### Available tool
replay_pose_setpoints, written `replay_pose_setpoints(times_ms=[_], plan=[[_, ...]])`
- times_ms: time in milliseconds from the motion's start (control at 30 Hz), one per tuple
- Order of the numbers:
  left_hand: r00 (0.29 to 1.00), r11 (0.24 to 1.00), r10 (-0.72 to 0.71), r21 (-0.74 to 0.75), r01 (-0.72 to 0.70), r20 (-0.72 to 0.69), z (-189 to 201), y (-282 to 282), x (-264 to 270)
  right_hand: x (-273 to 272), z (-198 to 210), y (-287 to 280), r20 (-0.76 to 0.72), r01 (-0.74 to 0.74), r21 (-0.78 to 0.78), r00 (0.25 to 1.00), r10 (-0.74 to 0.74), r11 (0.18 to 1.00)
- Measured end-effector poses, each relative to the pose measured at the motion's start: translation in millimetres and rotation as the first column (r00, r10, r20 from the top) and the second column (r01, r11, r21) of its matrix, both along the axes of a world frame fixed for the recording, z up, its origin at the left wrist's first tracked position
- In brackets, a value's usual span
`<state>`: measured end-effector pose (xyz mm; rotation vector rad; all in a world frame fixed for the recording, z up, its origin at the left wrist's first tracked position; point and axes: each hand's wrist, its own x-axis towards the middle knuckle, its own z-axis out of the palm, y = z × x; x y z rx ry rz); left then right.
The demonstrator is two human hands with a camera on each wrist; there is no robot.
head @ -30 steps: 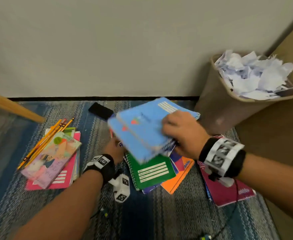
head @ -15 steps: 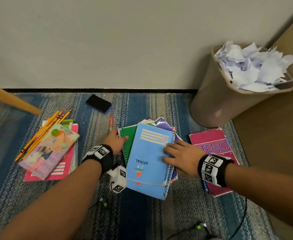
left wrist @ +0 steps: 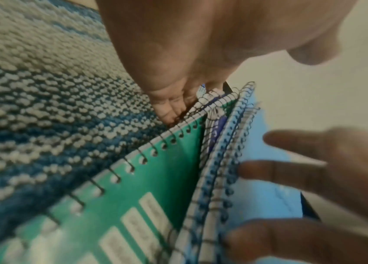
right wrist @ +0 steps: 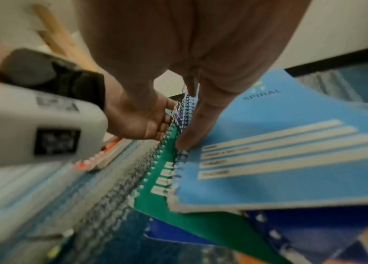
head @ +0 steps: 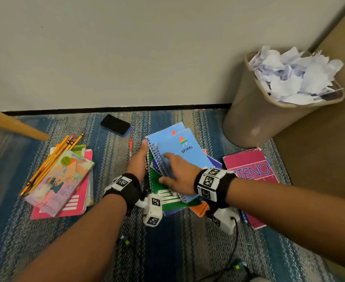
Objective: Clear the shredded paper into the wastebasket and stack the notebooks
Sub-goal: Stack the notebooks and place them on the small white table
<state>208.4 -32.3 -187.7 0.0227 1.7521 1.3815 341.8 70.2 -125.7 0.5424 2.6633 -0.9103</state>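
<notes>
A loose pile of spiral notebooks lies on the rug. Two light blue notebooks [head: 185,151] lie on top, a green notebook [head: 157,192] below them, and purple and orange covers at the bottom. My left hand [head: 138,159] stands with straight fingers against the pile's spiral side [left wrist: 203,109]. My right hand [head: 173,171] rests flat on the top blue notebook [right wrist: 291,160], its fingers spread and one fingertip by the coil. A pink STENO notebook [head: 251,169] lies apart to the right. The tan wastebasket [head: 255,123] at the back right is heaped with shredded paper [head: 293,78].
At the left lies a second heap of books [head: 61,180] with several pencils [head: 51,159] across it. A black phone-like object [head: 115,124] and a red pen [head: 130,147] lie behind the pile. A wooden leg [head: 14,125] slants in at far left; a brown panel stands right of the wastebasket.
The blue notebooks, held in the air by my right hand a second ago, now lie on the pile, turned round with their coils to the left. Both hands have closed in on that edge.
</notes>
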Motion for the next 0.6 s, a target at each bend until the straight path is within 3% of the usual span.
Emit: replay_pose_setpoints(times_ms=[100,200,300,367,400,467,533,600], plan=[[0.968,0.982,-0.136,-0.155,0.105,-0.209,11.1,1.5,7.4,-2.6,-5.9,1.7,0.042,0.05,-0.19,0.998,-0.042,0.981],[0.902,0.951,-0.23,-0.281,0.129,-0.365,13.5,8.0,16.8,7.1,-10.2,26.3,-0.041,0.313,-0.306,0.939,-0.341,0.899],[0.869,0.966,-0.203,-0.238,0.102,-0.45,17.0,16.7,31.4,20.6,-21.1,60.9,-0.152,0.512,-0.025,0.847,-0.509,0.859],[0.862,0.975,-0.197,-0.185,0.123,-0.467,22.6,22.0,37.7,31.3,-27.9,76.9,-0.023,0.591,0.094,0.806,-0.591,0.801],[0.86,0.979,-0.197,-0.148,0.143,-0.47,24.7,25.9,37.4,35.9,-30.8,82.8,0.048,0.629,0.057,0.774,-0.632,0.775],[0.881,0.984,-0.164,-0.007,0.179,-0.444,35.1,32.0,34.0,42.6,-31.3,88.1,0.11,0.661,-0.241,0.746,-0.657,0.711],[0.914,0.964,-0.092,0.193,0.181,-0.396,51.1,39.5,29.1,47.4,-26.8,91.0,0.085,0.546,-0.607,0.767,-0.636,0.578],[0.929,0.921,-0.019,0.355,0.161,-0.37,76.5,47.3,23.4,46.2,-9.4,95.1,-0.031,0.411,-0.707,0.795,-0.606,0.575]])
